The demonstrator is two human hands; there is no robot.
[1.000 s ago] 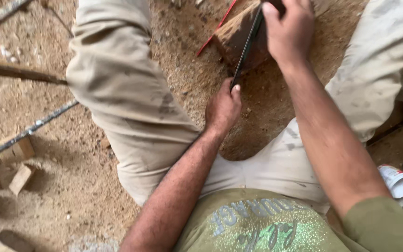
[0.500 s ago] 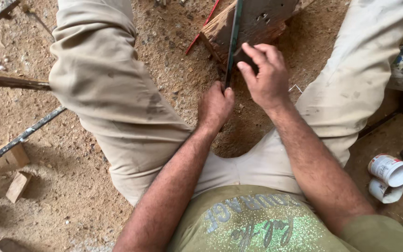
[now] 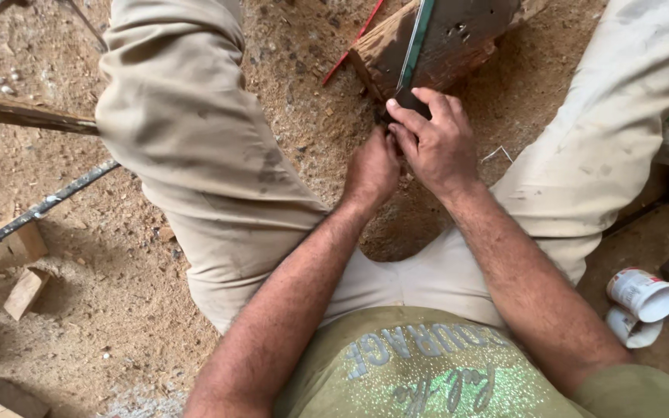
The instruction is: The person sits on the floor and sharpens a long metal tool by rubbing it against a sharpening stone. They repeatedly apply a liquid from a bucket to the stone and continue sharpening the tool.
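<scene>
— So, starting closest to the camera, what shows?

— An olive-green shirt [image 3: 420,371] at the bottom edge, and two bare forearms reaching forward from it over beige trousers [image 3: 195,155]. The person sits on sawdust-covered ground [image 3: 118,310] with legs spread.

— And the hands?

— They meet in the middle, touching each other. The left hand [image 3: 372,169] is closed into a loose fist, gripping the near end of a long dark metal blade [image 3: 414,48]; what exactly sits inside the fist is hidden. The right hand [image 3: 437,142] lies just beside it, fingers curled and pressed down on the blade's lower part, where it meets the wood.

— Where is that wood?

— Just beyond the hands, between the knees: a worn, dark wooden block [image 3: 458,39] lying on the sawdust. The blade stands on edge across its top, running away from the hands toward the upper edge of the frame.

— Anything else around?

— To the right, near the thigh, two white cups [image 3: 640,298] lie tipped over. On the left, a ribbed steel bar [image 3: 40,209] runs diagonally, with small wood offcuts [image 3: 17,255] beside it. Farther off, a thin red rod [image 3: 350,42] lies just left of the block, and a wooden slat [image 3: 25,116] pokes in from the left.
</scene>
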